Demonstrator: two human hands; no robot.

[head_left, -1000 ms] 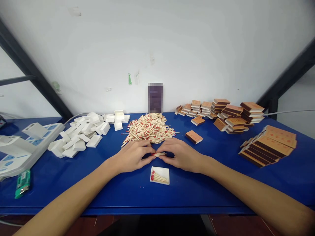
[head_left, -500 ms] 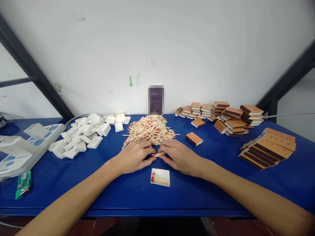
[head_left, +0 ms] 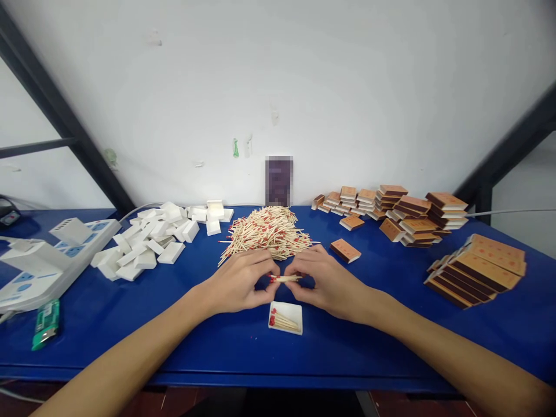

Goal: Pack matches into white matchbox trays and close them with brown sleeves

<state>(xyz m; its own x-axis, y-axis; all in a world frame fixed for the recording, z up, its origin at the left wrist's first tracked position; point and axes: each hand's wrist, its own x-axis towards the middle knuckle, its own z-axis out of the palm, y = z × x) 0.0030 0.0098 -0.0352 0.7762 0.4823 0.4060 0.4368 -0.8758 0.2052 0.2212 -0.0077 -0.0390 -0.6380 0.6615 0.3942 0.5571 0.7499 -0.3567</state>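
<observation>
- Since half a second ago both hands have arched their fingers up off the table, so the small bundle of matches (head_left: 285,278) shows more plainly between them; the white tray has kept its place.
- The left hand (head_left: 238,284) and right hand (head_left: 325,281) each pinch one end of the bundle with closed fingertips, holding it level, red heads to the left.
- The bundle hangs just above the far edge of the open white tray (head_left: 289,307), which lies on the blue table (head_left: 217,347) near its front edge.
- The tray holds only a few matches along its floor, so it looks to be at an early stage of filling.
- Just beyond the hands lies a large pile of loose matches (head_left: 269,231).
- To the left is a heap of empty white trays (head_left: 147,240).
- To the right, stacks of brown matchboxes (head_left: 412,211) and a nearer row (head_left: 478,263) look finished; one box (head_left: 344,250) lies alone.
</observation>
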